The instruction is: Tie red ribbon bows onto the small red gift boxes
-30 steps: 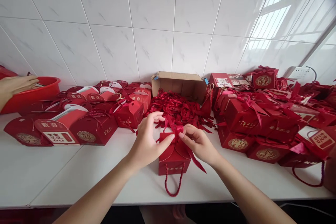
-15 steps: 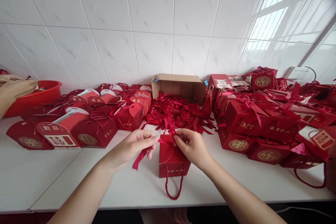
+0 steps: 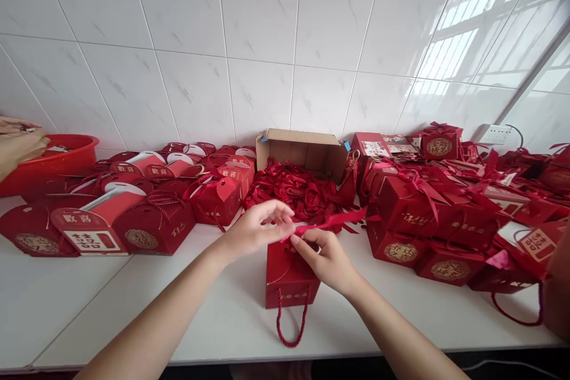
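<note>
A red gift box [image 3: 291, 279] with a twisted red cord handle [image 3: 291, 332] stands upright on the white table, right in front of me. Over its top, my left hand [image 3: 262, 225] pinches a red ribbon [image 3: 341, 219] between thumb and fingers. One end of that ribbon stretches out to the right. My right hand [image 3: 327, 258] is closed on the ribbon too, low against the box's top, its thumb near my left fingertips. The ribbon's crossing is partly hidden by my fingers.
Behind the box, a cardboard carton [image 3: 307, 145] spills a heap of red ribbons [image 3: 303, 190]. Red gift boxes [image 3: 155, 222] cover the left, and stacked ribboned boxes [image 3: 427, 214] the right. Another person's hands [image 3: 20, 142] are at a red basin [image 3: 57, 160]. A power strip [image 3: 494, 133] lies by the wall.
My left hand has moved right and up over the box top. The ribbon end that hung at the left now extends to the right. The other person's hands have shifted left.
</note>
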The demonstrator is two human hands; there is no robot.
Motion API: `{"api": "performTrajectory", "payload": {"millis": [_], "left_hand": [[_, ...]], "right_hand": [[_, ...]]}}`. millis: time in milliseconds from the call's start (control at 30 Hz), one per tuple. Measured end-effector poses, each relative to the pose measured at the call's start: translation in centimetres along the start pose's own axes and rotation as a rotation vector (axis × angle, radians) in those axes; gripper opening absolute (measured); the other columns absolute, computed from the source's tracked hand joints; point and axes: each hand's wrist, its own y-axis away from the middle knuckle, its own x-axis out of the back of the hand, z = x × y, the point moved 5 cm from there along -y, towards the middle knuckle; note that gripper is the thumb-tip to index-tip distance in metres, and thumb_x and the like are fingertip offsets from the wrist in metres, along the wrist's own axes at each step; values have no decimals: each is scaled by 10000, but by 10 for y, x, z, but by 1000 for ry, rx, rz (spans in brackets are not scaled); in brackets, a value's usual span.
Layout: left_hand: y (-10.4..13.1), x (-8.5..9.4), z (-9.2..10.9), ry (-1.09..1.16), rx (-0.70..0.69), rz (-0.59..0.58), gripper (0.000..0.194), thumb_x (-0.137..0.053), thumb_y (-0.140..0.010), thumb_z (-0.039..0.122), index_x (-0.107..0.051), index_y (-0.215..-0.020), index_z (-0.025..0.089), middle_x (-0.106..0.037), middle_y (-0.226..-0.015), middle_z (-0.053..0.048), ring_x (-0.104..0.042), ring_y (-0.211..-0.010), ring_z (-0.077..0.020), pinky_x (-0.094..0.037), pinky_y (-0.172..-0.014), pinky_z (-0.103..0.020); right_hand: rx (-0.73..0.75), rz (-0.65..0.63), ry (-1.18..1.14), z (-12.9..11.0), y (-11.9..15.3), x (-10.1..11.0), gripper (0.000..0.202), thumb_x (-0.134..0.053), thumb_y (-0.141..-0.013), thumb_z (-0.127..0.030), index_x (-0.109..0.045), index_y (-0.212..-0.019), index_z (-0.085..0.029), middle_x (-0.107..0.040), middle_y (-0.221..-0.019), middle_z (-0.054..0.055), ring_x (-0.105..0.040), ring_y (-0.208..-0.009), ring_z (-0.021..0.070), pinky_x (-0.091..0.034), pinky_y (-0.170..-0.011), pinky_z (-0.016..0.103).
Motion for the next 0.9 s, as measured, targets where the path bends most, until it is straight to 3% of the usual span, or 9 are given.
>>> {"api": "performTrajectory", "payload": {"millis": [100, 200, 333, 433, 567, 700, 800, 900], "left_hand": [[18, -3, -13, -130, 24, 112, 240, -711, -721, 405, -718, -824, 189, -728, -874, -43, -659, -876, -209, -498, -831, -308], [28, -8, -21, -151, 22, 225, 185, -658, -776, 373, -719, -776, 198, -734, -832, -24, -669, -835, -191, -502, -819, -291], [30, -15, -24, -152, -45, 236, 117, -653, -778, 286, -659, -854, 197, -708, -898, -14, -639, -926, -176, -489, -844, -262], [30, -16, -23, -182, -83, 252, 97, -644, -772, 234, -626, -858, 192, -685, -864, -5, -623, -869, -152, -488, -795, -241], [31, -17, -23, -242, -110, 284, 67, -602, -768, 162, -631, -818, 195, -669, -791, 17, -581, -711, -116, -469, -674, -216], [33, -18, -28, -256, -84, 293, 86, -584, -779, 163, -647, -823, 201, -661, -731, 28, -510, -560, -92, -424, -544, -209], [33, -19, -29, -190, -66, 274, 86, -599, -808, 246, -667, -840, 205, -689, -787, 10, -578, -634, -111, -458, -595, -214], [30, -19, -27, -104, -51, 250, 107, -608, -815, 282, -675, -840, 203, -702, -816, -6, -629, -736, -138, -482, -654, -222]], "right_hand": [[-8, 45, 5, 2, -1, 0, 420, -488, -863, -435, -370, -549, -183, -338, -551, -32, -293, -539, 93, -241, -501, 242], [-53, 131, -60, 6, -1, 1, 301, -549, -835, -418, -411, -685, -197, -438, -569, -43, -353, -526, 92, -267, -495, 232], [-49, 216, -112, 8, 1, 2, 292, -596, -817, -378, -346, -825, -229, -513, -552, -82, -375, -479, 87, -294, -486, 217], [4, 233, 24, 2, 3, 5, 175, -576, -835, -334, -447, -847, -217, -549, -580, -61, -420, -492, 92, -322, -492, 218], [103, 161, 227, -9, 7, 4, 127, -558, -859, -294, -647, -888, -208, -641, -760, 15, -561, -671, 133, -422, -622, 250], [96, 155, 290, -8, 10, 6, 128, -610, -823, -267, -707, -882, -206, -600, -833, 55, -572, -744, 168, -463, -695, 298], [14, 168, 294, -1, 9, 9, 130, -608, -818, -283, -720, -796, -220, -585, -1015, 91, -551, -968, 237, -431, -882, 404], [-153, 73, 95, 10, 6, 10, 177, -611, -821, -357, -713, -765, -225, -501, -1288, 84, -433, -1225, 280, -319, -1027, 464]]}}
